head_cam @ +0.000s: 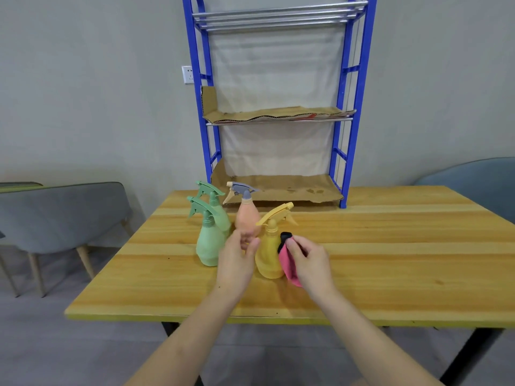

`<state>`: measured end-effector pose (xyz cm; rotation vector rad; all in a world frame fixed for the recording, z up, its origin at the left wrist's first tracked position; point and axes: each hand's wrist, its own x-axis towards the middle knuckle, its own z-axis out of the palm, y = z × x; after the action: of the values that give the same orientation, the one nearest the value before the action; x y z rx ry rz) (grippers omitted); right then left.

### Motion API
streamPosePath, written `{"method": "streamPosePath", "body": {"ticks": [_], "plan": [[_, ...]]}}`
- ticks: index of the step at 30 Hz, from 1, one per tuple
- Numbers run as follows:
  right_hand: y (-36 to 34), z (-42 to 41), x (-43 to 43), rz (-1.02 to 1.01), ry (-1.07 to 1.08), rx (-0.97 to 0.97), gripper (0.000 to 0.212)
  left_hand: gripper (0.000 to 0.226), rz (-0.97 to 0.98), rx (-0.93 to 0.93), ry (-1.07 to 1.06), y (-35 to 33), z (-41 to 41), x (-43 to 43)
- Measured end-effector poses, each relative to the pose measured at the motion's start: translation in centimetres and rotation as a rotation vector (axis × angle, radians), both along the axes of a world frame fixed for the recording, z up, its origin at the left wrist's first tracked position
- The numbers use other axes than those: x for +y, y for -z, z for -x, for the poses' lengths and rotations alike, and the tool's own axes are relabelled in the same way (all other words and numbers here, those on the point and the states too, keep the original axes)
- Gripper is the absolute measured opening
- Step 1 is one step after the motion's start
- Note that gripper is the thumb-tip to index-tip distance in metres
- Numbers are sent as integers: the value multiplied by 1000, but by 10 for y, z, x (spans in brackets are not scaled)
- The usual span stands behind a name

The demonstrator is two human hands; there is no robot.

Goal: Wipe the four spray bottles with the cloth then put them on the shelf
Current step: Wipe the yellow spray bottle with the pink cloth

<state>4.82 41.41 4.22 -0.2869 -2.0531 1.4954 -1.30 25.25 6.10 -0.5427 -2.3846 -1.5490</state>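
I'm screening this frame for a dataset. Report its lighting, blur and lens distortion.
Head view: light is soft and even, no hard shadows on the table. Head view: the left hand is smeared by blur; the right hand and its cloth look sharper. Head view: the wide lens splays the shelf posts outward toward the top.

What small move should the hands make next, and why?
Probably the left hand should take hold of the yellow bottle to steady it for wiping. The right hand holds the pink cloth right beside that bottle, the left holds nothing, and the shelf holds no bottle yet.
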Motion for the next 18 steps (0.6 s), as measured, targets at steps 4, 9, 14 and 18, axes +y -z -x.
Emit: {"method": "streamPosePath", "body": {"ticks": [4, 9, 14, 18], "plan": [[-1, 5, -10, -95, -1, 1, 22, 24, 29, -35, 15, 7, 5, 5], [0, 7, -10, -167, -50, -26, 34, 20, -92, -82, 52, -3, 8, 19], [5, 8, -8, -185, -55, 13, 40, 17, -99, -78, 48, -6, 11, 28], [8, 16, -8, -196, -36, -40, 49, 28, -64, -91, 30, -6, 20, 29]]}}
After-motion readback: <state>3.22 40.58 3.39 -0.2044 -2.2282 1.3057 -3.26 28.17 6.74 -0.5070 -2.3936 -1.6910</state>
